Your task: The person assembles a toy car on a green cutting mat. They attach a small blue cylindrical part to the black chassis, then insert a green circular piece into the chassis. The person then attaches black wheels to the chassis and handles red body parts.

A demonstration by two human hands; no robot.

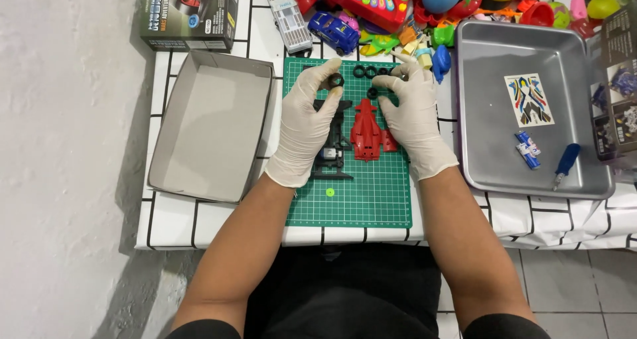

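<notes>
Both hands wear white gloves over a green cutting mat [371,200]. My left hand [306,120] pinches a small black tyre [336,80] between thumb and fingers. My right hand [411,113] holds another small black wheel part [373,93] at its fingertips. Between the hands lie a red toy car body [366,130] and a black chassis [332,154], partly under my left hand. A short row of black tyres [366,71] rests at the mat's far edge. A tiny green round piece [330,192] lies on the mat near me.
An open grey cardboard box lid [211,123] lies left of the mat. A metal tray [524,107] on the right holds a sticker sheet [529,99], a small blue packet [528,150] and a blue-handled screwdriver [565,166]. Several colourful toys [371,7] crowd the far edge.
</notes>
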